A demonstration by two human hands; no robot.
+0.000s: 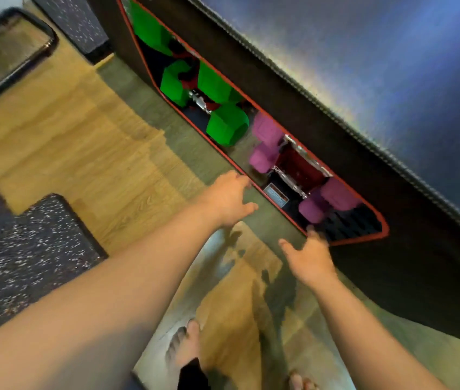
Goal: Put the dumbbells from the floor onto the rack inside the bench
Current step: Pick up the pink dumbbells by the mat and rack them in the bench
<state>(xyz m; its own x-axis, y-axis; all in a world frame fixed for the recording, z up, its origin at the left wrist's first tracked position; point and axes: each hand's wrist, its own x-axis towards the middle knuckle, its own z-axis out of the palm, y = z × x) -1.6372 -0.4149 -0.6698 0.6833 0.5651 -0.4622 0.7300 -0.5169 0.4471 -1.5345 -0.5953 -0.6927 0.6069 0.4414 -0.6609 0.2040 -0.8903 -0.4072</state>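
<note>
Wood floor (62, 142): purple dumbbells (265, 144) racked in bench (335, 153) beyond both empty, released hands (230, 197).

Inside the bench (335, 130), the dumbbells (224, 125) are arranged on the rack (302, 167), one group left of the other. Both hands (230, 198) are positioned before the opening, above the floor (82, 153); mats (26, 249) lie left.

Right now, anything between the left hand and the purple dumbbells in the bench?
Head view: only the bench opening's red rim and a bare strip of floor separate the left hand from the purple dumbbells. Both hands hold nothing.
</note>
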